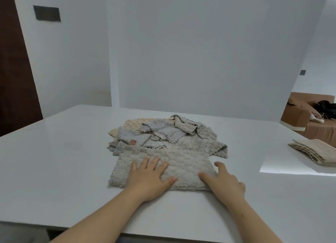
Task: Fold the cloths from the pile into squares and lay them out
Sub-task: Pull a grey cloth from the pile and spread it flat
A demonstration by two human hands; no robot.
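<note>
A grey fluffy cloth (185, 162) lies folded on the white table (63, 152), in front of the pile. My left hand (149, 179) presses flat on its near left part, fingers straight and spread. At the cloth's right edge sits my right hand (225, 181), its thumb on the cloth and its forefinger beside the edge; the other fingers are hidden. Behind it is the pile of cloths (163, 132): grey patterned ones, a cream one and crumpled grey fluffy ones.
A stack of folded beige cloths (314, 150) sits at the table's right edge. A white wall stands behind the table. A brown sofa (309, 113) with dark items is beyond on the right. The table's near edge runs just below my forearms.
</note>
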